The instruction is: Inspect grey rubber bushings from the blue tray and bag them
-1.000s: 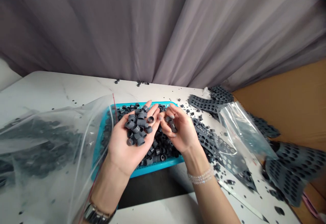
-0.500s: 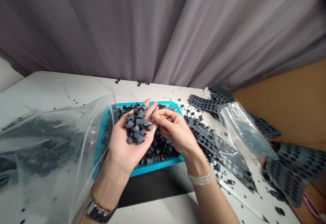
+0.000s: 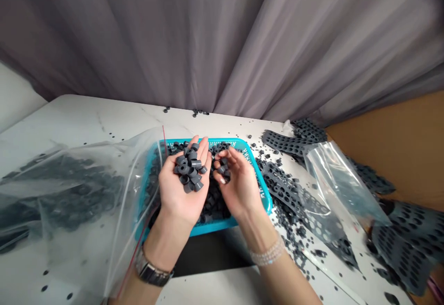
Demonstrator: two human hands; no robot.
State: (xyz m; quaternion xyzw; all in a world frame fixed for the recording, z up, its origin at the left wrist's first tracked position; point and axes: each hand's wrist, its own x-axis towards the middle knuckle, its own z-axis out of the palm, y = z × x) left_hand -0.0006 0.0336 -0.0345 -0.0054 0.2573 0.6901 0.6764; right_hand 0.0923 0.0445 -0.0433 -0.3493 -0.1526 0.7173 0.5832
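My left hand (image 3: 178,198) lies palm up over the blue basket (image 3: 266,198), cupping a pile of small dark grey hollow cylinders (image 3: 190,171). Its fingers stretch away from me beneath the pile. Close on its right, my right hand (image 3: 243,187) is turned partly upward with curled fingers, and several of the same cylinders (image 3: 225,174) rest in them. More loose cylinders (image 3: 211,205) fill the basket under both hands, which hide part of them. The two hands are slightly apart.
At left a clear zip bag (image 3: 86,189) with dark pieces inside overlaps the basket's edge. Perforated grey sheets (image 3: 409,235), another clear bag (image 3: 343,180) and scattered bits cover the right side. A black object (image 3: 208,254) lies before the basket. A grey curtain (image 3: 173,41) hangs behind.
My right hand has moved slightly away from the left palm and rolled upward, its pinch loosened, showing cylinders in its fingers. The left hand still holds its pile. The view has shifted slightly.
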